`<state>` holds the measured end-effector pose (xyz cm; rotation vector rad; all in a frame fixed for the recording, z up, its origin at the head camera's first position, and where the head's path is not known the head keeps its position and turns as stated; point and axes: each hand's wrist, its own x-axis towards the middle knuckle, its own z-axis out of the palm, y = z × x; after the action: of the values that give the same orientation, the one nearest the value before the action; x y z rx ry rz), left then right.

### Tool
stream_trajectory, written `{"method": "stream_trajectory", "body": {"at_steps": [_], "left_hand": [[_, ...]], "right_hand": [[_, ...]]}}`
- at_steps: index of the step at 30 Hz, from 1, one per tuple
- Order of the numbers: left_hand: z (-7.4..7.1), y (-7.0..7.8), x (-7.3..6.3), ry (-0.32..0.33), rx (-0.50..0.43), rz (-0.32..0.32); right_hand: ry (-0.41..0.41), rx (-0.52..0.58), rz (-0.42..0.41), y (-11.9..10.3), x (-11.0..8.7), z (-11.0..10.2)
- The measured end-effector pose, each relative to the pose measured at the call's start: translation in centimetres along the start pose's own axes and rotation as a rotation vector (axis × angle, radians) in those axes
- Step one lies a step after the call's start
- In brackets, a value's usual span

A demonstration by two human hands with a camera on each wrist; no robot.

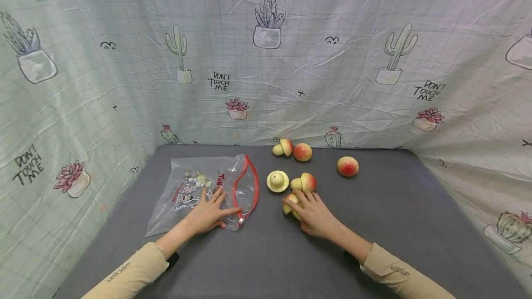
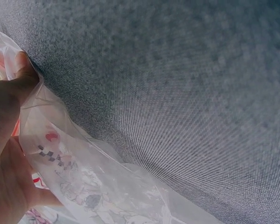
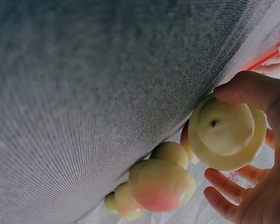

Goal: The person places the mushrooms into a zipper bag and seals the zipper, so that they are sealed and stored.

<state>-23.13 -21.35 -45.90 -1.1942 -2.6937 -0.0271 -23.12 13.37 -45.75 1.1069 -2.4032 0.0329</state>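
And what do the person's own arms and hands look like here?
The left hand and right hand are ungloved. Beige fabric sleeves with dark lettering end short of both hands. A small black object, partly hidden, shows beside each sleeve's end.

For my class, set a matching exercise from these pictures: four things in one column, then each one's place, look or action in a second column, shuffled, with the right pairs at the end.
Column one
1. Left hand
2. Right hand
3. Bag
4. Curtain

Column two
A. Gripping a mushroom
B. Hanging beyond the table
C. Touching the bag
D. See-through, with red trim

Right pairs
1-C, 2-A, 3-D, 4-B
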Motion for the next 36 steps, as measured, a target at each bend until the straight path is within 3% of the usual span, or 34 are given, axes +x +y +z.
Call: {"method": "stream_trajectory", "body": {"at_steps": [5, 6, 13, 23, 36], "left_hand": [[-0.35, 0.18, 0.03, 0.019, 0.01, 0.011], [-0.86, 0.51, 0.15, -0.001, 0.013, -0.003], [-0.88, 0.73, 0.44, -0.086, 0.075, -0.048], [-0.69, 0.75, 0.46, -0.086, 0.091, -0.056], [-0.78, 0.79, 0.43, -0.063, 0.099, -0.037]], "right_hand": [[0.005, -0.037, -0.01, 0.01, 0.19, 0.16], [0.006, -0.042, -0.014, 0.01, 0.22, 0.17], [-0.023, -0.053, -0.019, -0.13, 0.45, 0.12], [0.044, -0.064, -0.026, -0.1, 0.84, 0.29], [-0.025, -0.039, 0.046, 0.35, 0.58, -0.27]]}}
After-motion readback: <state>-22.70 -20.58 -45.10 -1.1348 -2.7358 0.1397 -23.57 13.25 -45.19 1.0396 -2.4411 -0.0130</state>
